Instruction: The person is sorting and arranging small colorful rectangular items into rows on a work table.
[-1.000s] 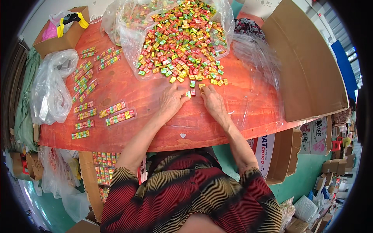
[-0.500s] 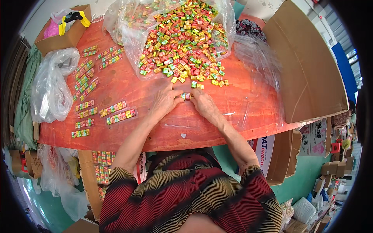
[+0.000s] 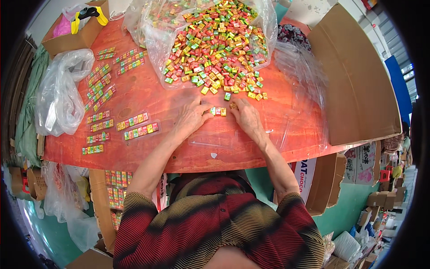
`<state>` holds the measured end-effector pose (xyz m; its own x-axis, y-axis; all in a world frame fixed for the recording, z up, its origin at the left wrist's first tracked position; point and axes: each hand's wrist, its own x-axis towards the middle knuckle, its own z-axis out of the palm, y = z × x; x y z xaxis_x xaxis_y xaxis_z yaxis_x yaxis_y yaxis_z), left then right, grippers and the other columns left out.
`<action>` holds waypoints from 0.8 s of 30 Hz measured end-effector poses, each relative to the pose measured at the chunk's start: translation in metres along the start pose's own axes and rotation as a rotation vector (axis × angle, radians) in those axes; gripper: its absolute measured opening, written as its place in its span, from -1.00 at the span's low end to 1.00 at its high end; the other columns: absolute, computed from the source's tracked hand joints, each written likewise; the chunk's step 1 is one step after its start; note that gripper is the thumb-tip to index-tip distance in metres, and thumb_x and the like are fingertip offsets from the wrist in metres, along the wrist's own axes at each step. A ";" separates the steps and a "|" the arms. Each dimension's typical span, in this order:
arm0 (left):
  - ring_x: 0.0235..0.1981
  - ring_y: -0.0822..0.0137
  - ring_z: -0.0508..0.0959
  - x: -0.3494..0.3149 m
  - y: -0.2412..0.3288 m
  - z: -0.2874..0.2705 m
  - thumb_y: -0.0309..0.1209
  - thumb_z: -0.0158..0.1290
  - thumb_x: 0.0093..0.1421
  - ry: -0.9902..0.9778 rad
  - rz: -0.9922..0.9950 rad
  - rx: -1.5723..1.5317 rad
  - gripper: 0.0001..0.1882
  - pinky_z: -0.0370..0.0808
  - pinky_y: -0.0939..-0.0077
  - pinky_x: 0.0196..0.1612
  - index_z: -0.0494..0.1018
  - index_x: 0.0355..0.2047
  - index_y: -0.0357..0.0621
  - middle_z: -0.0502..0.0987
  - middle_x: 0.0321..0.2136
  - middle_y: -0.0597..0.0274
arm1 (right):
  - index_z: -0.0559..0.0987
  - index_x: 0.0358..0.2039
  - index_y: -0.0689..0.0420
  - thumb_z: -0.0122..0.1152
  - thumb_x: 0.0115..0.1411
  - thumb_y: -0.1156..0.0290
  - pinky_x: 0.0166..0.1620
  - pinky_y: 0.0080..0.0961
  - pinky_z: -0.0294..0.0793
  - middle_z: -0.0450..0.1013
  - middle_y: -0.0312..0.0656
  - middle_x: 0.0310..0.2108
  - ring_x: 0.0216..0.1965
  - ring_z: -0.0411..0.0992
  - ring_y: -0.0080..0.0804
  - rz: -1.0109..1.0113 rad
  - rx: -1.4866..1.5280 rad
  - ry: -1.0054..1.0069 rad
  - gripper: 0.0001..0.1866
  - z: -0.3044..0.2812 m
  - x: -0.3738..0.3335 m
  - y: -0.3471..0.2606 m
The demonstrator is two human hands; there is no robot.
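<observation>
Seen from above, I am at a red tabletop (image 3: pixel 114 158), both forearms reaching forward from the striped short sleeves of my shirt (image 3: pixel 219 210). Between my hands lies a short row of small wrapped blocks (image 3: pixel 218 111), green, red and yellow, set side by side. My left grip (image 3: pixel 192 115) is curled, with thumb and fingertips a little apart at the row's left end; I cannot tell whether it pinches the row or only steadies it. My right grip (image 3: pixel 247 116) is nearly closed, thumb and fingertips together on a small yellow block (image 3: pixel 233 106), just beside the row's right end.

Nearer my body, between my forearms, a clear plastic tray (image 3: pixel 210 143) shows faintly against the red. Beyond my hands, a big heap of loose blocks (image 3: pixel 215 54) in the same bright colours spills from a clear plastic bag (image 3: pixel 156 56). To my left, filled strips of blocks (image 3: pixel 141 131) lie in several groups, with a crumpled clear bag (image 3: pixel 60 101) past them. A tall brown cardboard box (image 3: pixel 356 80) stands at the right. Below the table's left edge, an open carton (image 3: pixel 99 197) holds more filled strips.
</observation>
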<state>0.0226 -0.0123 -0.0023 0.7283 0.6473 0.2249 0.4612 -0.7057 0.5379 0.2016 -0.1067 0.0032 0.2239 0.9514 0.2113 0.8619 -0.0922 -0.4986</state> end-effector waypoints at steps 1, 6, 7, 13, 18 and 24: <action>-0.31 0.14 0.45 0.000 0.001 0.000 -0.26 0.16 -0.09 -0.001 0.000 -0.001 -0.69 0.38 0.28 -0.32 0.50 -0.28 0.00 0.37 -0.33 0.20 | 0.43 -0.28 0.17 0.15 -0.03 0.42 -0.30 -0.26 0.38 0.38 -0.03 -0.40 -0.36 0.39 -0.07 0.032 0.033 -0.023 -0.74 -0.002 -0.002 -0.003; -0.31 0.11 0.44 -0.001 0.005 -0.006 -0.31 0.17 -0.11 0.006 -0.008 -0.035 -0.63 0.39 0.28 -0.31 0.46 -0.22 -0.03 0.37 -0.32 0.17 | 0.42 -0.22 0.19 0.20 -0.07 0.43 -0.26 -0.27 0.37 0.37 -0.03 -0.31 -0.30 0.38 -0.09 -0.010 0.121 -0.109 -0.65 -0.013 -0.002 -0.010; -0.31 0.11 0.44 0.000 0.004 -0.006 -0.31 0.17 -0.11 0.004 -0.008 -0.036 -0.63 0.39 0.28 -0.31 0.46 -0.22 -0.03 0.37 -0.32 0.17 | 0.42 -0.20 0.21 0.22 -0.09 0.44 -0.25 -0.28 0.36 0.36 -0.03 -0.29 -0.27 0.37 -0.10 -0.058 0.072 -0.035 -0.62 -0.015 -0.003 -0.011; -0.29 0.08 0.44 0.002 -0.001 0.002 -0.40 0.14 -0.09 -0.014 0.103 -0.091 -0.65 0.40 0.27 -0.28 0.44 -0.23 -0.15 0.39 -0.32 0.11 | 0.42 -0.18 0.20 0.19 -0.09 0.51 -0.21 -0.31 0.35 0.33 -0.02 -0.30 -0.25 0.34 -0.08 -0.244 0.057 -0.103 -0.62 0.000 0.001 -0.012; -0.29 0.05 0.44 0.000 0.002 0.004 -0.49 0.13 -0.11 0.054 0.055 -0.131 -0.72 0.40 0.25 -0.27 0.46 -0.30 -0.17 0.37 -0.34 0.07 | 0.43 -0.19 0.19 0.16 -0.08 0.53 -0.20 -0.32 0.35 0.33 -0.02 -0.31 -0.25 0.33 -0.06 -0.249 0.091 -0.069 -0.64 0.006 0.000 -0.010; -0.32 0.05 0.44 0.002 0.005 0.005 -0.47 0.11 -0.07 0.084 0.073 -0.109 -0.72 0.39 0.25 -0.30 0.45 -0.27 -0.17 0.38 -0.36 0.07 | 0.43 -0.19 0.20 0.14 -0.06 0.54 -0.19 -0.29 0.34 0.34 -0.01 -0.31 -0.24 0.33 -0.05 -0.242 0.085 -0.059 -0.66 0.003 0.000 -0.013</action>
<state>0.0291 -0.0158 -0.0029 0.7111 0.6203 0.3310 0.3476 -0.7195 0.6013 0.1888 -0.1046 0.0075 -0.0132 0.9586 0.2845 0.8455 0.1627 -0.5086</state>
